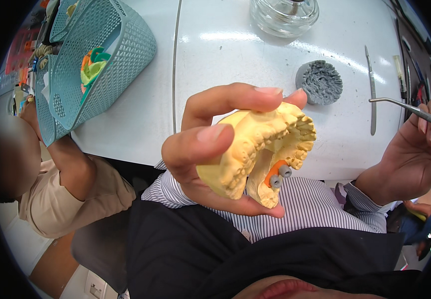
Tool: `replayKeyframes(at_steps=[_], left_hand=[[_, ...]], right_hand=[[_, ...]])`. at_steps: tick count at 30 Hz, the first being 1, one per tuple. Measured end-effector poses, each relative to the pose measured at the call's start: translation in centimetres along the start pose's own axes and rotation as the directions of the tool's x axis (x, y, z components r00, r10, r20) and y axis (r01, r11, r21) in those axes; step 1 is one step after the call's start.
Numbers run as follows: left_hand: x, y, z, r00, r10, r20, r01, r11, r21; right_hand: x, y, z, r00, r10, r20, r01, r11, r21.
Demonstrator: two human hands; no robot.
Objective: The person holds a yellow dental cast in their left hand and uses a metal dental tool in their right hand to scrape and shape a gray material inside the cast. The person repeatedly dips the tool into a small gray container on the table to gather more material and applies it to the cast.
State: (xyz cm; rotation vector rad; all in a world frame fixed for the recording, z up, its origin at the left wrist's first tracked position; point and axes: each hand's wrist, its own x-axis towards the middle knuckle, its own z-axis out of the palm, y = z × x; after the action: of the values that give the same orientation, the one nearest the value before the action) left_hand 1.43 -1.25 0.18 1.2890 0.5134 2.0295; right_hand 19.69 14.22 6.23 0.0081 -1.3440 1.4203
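Observation:
A yellow plaster dental model (267,124) is held up above my lap, near the table's front edge. My left hand (195,144) grips it from the left, with fingers along its top and outer side. On one side of the arch sits an orange patch (273,169) with two grey cylindrical posts (280,176) standing out of it. Off to the right, my right hand (414,144) holds a thin metal dental instrument (407,105) by its handle. Its bent tip points left, apart from the model.
On the white table (220,65) are a grey round block with a rough top (319,82), a slim metal tool (372,94) and a clear glass burner (285,20). A blue-green basket (121,65) stands left, near a seated co-worker (71,184). More tools line the right edge.

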Motion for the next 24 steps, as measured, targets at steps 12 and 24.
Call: replayKeyframes(at_steps=[12,24], left_hand=[[-0.5,0.0,0.6,0.988,-0.022,-0.156,0.008,0.996,-0.086],[0.0,0.0,0.6,0.99,0.042,-0.136,-0.044,0.999,-0.014]], right_hand=[[0.4,-0.3,-0.8,0.996,0.02,0.091,-0.021,1.0,0.002],[0.1,-0.3,-0.7,1.0,0.004,0.018,-0.004,1.0,0.011]])
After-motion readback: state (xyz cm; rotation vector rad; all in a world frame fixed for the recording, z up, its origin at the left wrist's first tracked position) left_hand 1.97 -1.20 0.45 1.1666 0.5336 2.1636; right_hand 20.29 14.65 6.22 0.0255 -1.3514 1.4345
